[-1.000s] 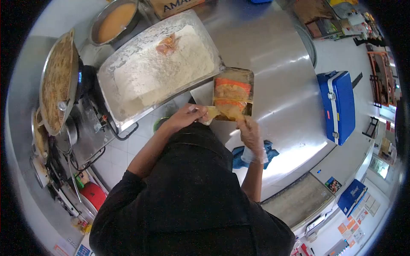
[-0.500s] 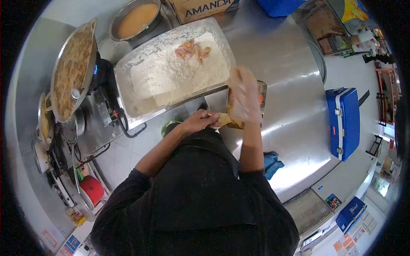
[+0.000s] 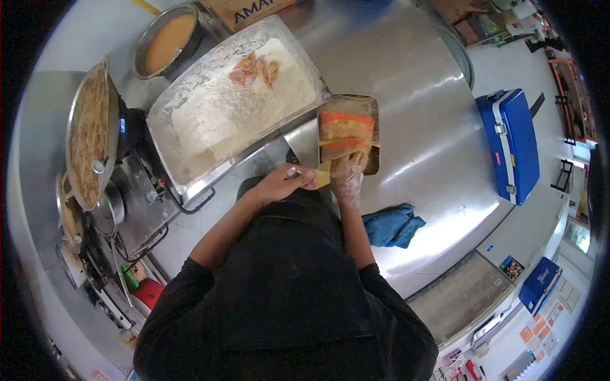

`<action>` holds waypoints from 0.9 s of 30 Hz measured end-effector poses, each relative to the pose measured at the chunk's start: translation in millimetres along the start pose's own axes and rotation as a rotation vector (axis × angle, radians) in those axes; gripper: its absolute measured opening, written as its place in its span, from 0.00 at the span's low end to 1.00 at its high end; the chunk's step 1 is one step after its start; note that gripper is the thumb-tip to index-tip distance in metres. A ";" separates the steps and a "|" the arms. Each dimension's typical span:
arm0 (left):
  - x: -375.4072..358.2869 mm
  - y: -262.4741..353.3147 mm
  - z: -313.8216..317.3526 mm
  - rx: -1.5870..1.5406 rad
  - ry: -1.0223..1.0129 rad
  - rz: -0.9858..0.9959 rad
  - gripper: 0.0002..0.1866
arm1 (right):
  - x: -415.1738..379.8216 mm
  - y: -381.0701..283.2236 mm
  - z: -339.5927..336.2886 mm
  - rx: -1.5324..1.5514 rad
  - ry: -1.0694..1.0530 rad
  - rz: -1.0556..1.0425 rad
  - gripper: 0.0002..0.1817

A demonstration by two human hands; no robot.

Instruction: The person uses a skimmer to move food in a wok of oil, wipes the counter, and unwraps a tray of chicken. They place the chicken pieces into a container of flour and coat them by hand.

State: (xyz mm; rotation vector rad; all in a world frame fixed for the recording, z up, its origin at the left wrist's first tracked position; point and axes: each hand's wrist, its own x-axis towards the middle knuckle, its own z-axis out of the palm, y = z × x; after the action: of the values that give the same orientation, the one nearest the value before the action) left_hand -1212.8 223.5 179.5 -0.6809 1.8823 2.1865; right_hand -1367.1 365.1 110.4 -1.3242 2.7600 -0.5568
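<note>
The bare left hand (image 3: 289,182) is pinching a pale yellow, soft-looking flap (image 3: 324,176) between thumb and fingers just outside the near-left corner of the rectangular metal container (image 3: 377,120), probably to keep that end taut and from slipping. Beside it, the right hand (image 3: 347,181), in a clear plastic glove, is reaching over the container's near edge, its fingers lying close together among the contents; whether they are pinching anything I cannot tell. The glove is presumably keeping the fingers clean of the moist-looking food. Inside the container, an orange-banded clear plastic wrapping (image 3: 337,118) is lying around tan pieces (image 3: 345,130). The container is sitting by the left edge of the steel counter (image 3: 419,108), seemingly so that both hands can work close to the body. Just beyond its far-left corner, a large rectangular metal tray (image 3: 166,152) is holding white powder (image 3: 210,127), with pinkish-orange pieces (image 3: 254,70) resting towards its far edge. A crumpled blue cloth (image 3: 393,227) is lying near the counter's near edge, likely within easy reach for wiping. Past the tray's far-left corner, a round metal bowl (image 3: 138,60) is holding orange liquid (image 3: 168,44).
</note>
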 end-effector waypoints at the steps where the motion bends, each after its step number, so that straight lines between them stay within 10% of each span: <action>1: 0.3 -3.4 1.1 -0.001 -0.014 0.000 0.25 | 4.2 -5.1 -6.0 -0.052 0.043 0.004 0.19; 5: -4.9 -5.3 4.5 0.003 -0.031 -0.023 0.24 | -5.5 1.9 11.1 0.127 0.147 0.205 0.20; 8: -5.3 -9.6 3.4 0.108 -0.082 0.018 0.24 | 2.2 -3.1 -7.8 -0.026 -0.544 0.217 0.22; 18: -0.5 -10.1 7.7 -0.028 -0.041 -0.052 0.21 | 9.2 53.0 58.1 0.415 0.169 0.052 0.19; 21: -0.6 -8.6 3.4 -0.122 0.055 -0.049 0.20 | 8.8 46.2 35.5 0.738 0.069 0.188 0.19; 27: 1.3 -5.0 -2.3 -0.334 0.145 -0.061 0.18 | 5.3 67.1 18.8 0.442 -0.247 0.018 0.17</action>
State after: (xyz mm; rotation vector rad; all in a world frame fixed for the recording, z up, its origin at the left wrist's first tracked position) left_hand -1211.3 222.0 174.3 -0.9635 1.5433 2.4979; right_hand -1417.4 393.9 71.3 -1.1701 2.2747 -0.8730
